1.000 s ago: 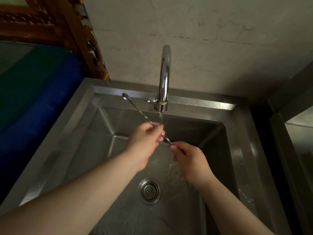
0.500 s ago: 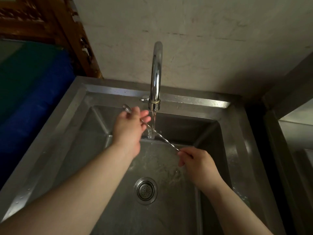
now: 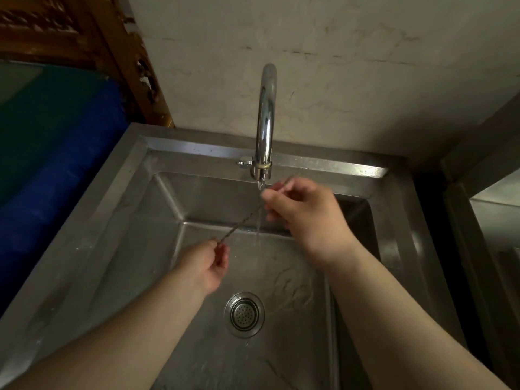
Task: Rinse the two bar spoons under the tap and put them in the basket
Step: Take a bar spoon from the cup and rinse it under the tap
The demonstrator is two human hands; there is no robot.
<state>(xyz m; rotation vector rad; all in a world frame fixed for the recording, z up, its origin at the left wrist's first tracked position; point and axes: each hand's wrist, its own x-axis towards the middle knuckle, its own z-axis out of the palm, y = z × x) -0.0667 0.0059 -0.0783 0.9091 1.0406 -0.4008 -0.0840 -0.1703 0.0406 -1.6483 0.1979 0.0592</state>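
Spoon flipped since earlier: bar spoon [image 3: 244,223] pinched by left hand [image 3: 206,265] and right hand [image 3: 302,211] under tap [image 3: 266,122]; rinsing (basket unseen) next.

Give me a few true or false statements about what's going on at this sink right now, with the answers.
1. Water runs from the tap. True.
2. Only the left hand holds the spoon. False: the right hand holds its other end.
3. A basket sits in the sink. False: none is in view.
4. The drain strainer is uncovered. True.
5. The spoon lies flat on the sink floor. False: it is held up in the stream.
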